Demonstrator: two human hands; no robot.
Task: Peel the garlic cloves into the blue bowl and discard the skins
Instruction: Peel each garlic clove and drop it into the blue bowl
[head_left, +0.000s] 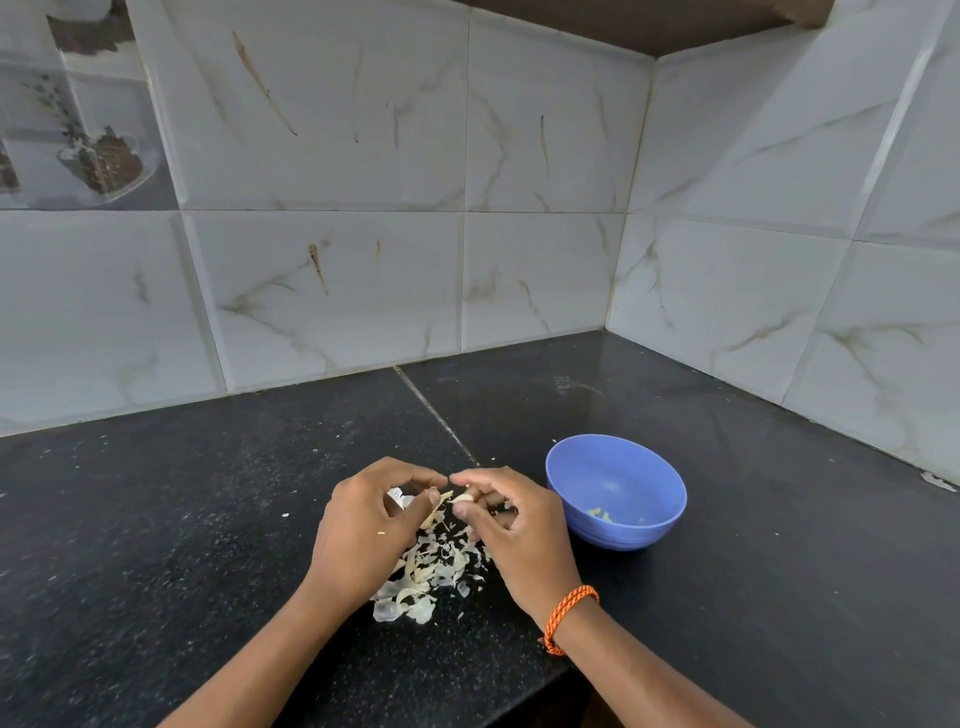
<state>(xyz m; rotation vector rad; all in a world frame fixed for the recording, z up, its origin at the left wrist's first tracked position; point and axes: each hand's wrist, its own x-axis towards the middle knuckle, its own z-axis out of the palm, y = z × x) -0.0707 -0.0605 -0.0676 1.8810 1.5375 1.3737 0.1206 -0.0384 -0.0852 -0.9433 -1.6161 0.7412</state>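
Both hands meet above a black counter (182, 519). My right hand (511, 525) pinches a pale garlic clove (462, 499) between thumb and fingers. My left hand (366, 519) pinches a strip of skin (435, 512) that hangs from the clove. Below the hands lies a heap of papery garlic skins (431, 571). The blue bowl (618, 491) stands just right of my right hand, with a few peeled pieces (600, 514) at its bottom.
Marbled white wall tiles (332, 291) close the counter at the back and on the right, forming a corner behind the bowl. The counter's front edge (524, 691) runs near my forearms. Small skin flecks lie scattered on the left of the counter.
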